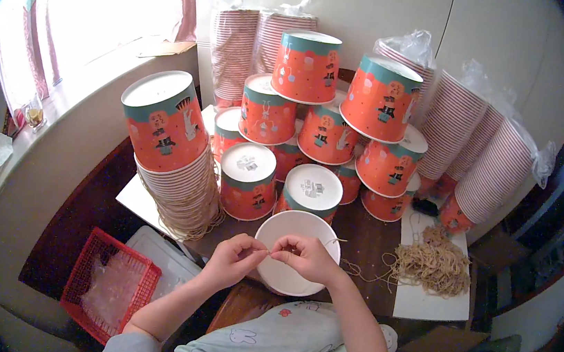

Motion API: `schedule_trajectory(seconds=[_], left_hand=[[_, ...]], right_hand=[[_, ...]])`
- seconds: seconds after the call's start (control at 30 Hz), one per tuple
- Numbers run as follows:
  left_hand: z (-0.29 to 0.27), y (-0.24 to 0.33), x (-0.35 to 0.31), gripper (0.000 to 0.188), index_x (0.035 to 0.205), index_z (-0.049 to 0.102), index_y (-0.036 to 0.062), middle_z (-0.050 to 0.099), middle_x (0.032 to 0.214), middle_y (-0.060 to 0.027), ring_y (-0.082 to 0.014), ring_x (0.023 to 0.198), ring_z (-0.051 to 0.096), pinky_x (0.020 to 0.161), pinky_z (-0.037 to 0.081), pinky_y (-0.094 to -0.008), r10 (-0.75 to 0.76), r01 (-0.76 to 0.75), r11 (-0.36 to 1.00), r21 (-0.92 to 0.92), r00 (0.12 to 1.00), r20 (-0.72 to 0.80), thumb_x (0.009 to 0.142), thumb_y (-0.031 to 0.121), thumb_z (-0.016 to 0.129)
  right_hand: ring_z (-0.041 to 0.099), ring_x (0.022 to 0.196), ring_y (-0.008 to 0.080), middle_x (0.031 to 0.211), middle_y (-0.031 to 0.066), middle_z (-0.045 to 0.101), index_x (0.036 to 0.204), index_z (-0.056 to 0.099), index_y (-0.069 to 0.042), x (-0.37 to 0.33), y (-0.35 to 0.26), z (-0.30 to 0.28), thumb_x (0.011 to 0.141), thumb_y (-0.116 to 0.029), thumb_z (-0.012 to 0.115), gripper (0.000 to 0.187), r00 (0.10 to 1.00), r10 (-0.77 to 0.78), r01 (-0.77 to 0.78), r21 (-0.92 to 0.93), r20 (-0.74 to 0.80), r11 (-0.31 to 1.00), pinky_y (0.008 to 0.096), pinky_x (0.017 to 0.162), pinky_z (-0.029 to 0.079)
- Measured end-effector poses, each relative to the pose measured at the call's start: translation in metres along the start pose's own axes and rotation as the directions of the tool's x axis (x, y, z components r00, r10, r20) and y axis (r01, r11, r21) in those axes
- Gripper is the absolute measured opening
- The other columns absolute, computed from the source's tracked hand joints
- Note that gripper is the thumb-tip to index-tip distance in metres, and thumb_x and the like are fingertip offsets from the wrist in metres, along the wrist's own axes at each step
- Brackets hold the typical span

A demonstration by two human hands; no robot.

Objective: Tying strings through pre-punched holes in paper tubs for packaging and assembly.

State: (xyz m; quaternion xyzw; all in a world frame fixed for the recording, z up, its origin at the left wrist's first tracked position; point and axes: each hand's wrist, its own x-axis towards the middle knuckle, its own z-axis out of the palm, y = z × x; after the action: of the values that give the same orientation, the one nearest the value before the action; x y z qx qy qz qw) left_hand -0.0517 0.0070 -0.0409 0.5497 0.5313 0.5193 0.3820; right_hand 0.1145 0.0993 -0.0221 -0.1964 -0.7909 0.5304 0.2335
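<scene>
A white-lined paper bucket (294, 285) stands upright before me at the table's front edge, its mouth toward me. Over its left rim my left hand (234, 261) and my right hand (304, 256) meet, thumbs and forefingers pinched together. A pale bit of thin cord seems to show between the fingertips; most of it is hidden by the fingers. Tan cord (338, 240) pokes out at the bucket's right rim, and more cord (357, 275) trails on the table toward a tangled cord pile (433, 266) on a white board.
Upturned orange-and-green buckets (306, 67) are piled behind. At left rises a nested bucket stack (166, 121) with cords hanging from it. Plastic-wrapped bucket stacks (452, 115) line the back and right. A red basket (109, 288) holding clear plastic sits low left. A window (114, 4) is at upper left.
</scene>
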Motion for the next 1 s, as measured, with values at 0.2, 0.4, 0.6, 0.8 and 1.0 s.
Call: schedule_trajectory(seconds=[0.2,0.4,0.6,0.8,1.0], left_hand=[[0.004,0.006,-0.001,0.016,0.088,0.060,0.0001,0.059,0.077,-0.0072,-0.0089,0.065,0.056,0.059,0.045,-0.0223,0.038,-0.030,0.989,0.146,0.998,-0.051,0.079,0.013,0.059],[0.003,0.003,-0.001,0.014,0.087,0.061,-0.0002,0.062,0.078,-0.0097,-0.0105,0.069,0.058,0.060,0.046,-0.0232,-0.015,0.023,0.989,0.146,0.998,-0.056,0.079,0.010,0.058],[0.004,0.009,-0.003,0.011,0.086,0.062,0.0003,0.060,0.075,-0.0092,-0.0118,0.064,0.057,0.059,0.046,-0.0233,0.026,-0.009,0.987,0.160,0.994,-0.102,0.078,0.006,0.058],[0.001,0.010,-0.001,0.015,0.085,0.061,0.0050,0.054,0.083,-0.0076,-0.0211,0.080,0.051,0.070,0.042,-0.0291,0.384,-0.328,0.873,0.362,0.918,-0.094,0.071,0.009,0.064],[-0.001,0.021,-0.003,0.018,0.082,0.061,0.0086,0.055,0.087,-0.0060,-0.0222,0.084,0.049,0.075,0.038,-0.0324,0.502,-0.416,0.771,0.483,0.863,-0.058,0.066,0.011,0.069]], right_hand=[[0.047,0.067,0.0031,0.073,-0.0025,0.053,0.083,0.056,-0.002,0.000,0.000,0.001,0.081,-0.007,0.057,0.006,1.000,0.013,-0.014,0.018,0.017,1.000,0.0179,0.059,0.041],[0.046,0.068,0.0038,0.073,-0.0026,0.051,0.084,0.054,-0.002,-0.001,0.005,0.002,0.083,-0.007,0.055,0.005,0.997,-0.024,0.021,0.044,0.074,0.999,0.0188,0.061,0.040],[0.047,0.069,0.0037,0.074,-0.0023,0.051,0.085,0.054,-0.003,-0.001,0.002,0.007,0.083,-0.008,0.055,0.005,0.998,0.014,-0.018,0.065,0.066,0.998,0.0189,0.062,0.041],[0.050,0.069,0.0039,0.078,-0.0004,0.056,0.086,0.057,-0.002,-0.003,-0.010,0.006,0.081,-0.008,0.058,0.008,0.995,0.083,-0.079,0.066,-0.052,0.995,0.0192,0.061,0.043],[0.051,0.069,0.0047,0.078,0.0015,0.058,0.085,0.058,0.000,-0.004,-0.024,0.009,0.080,-0.007,0.058,0.008,0.995,-0.079,0.077,-0.031,-0.057,0.997,0.0192,0.061,0.043]])
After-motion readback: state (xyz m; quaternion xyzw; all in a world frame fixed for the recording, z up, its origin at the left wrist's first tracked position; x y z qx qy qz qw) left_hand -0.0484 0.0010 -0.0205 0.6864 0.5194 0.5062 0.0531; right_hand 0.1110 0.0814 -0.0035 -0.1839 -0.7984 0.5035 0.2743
